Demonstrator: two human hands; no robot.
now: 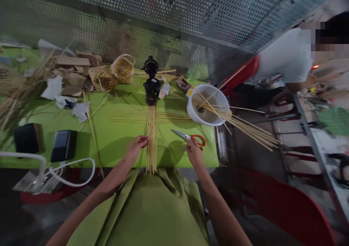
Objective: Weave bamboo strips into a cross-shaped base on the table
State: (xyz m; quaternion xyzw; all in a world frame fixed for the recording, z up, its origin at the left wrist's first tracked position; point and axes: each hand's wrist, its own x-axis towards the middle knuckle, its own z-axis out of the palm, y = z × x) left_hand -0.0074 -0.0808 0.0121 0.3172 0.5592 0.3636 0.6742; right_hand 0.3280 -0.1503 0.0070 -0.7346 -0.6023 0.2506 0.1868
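Long pale strips, bamboo or cane by their look, lie in a lengthwise bundle point(152, 148) that runs off the table's near edge. Thinner cross strips point(131, 117) pass through the bundle's far part. A lidded black pot point(152, 91) stands on the bundle's far end, its lid raised. My left hand point(137, 146) is at the bundle's left edge, fingertips pinched together; what they hold is too small to make out. To the right, my right hand point(195, 152) has its fingers closed at the red handle of the scissors point(183, 134), whose blades point left.
A white bucket point(191, 109) holds water and long strips jutting right. Two woven baskets point(122, 69) stand at the back. A power bank point(64, 146) with a white cable lies left. A person in white point(283, 59) is at the right, near red chairs point(286, 202).
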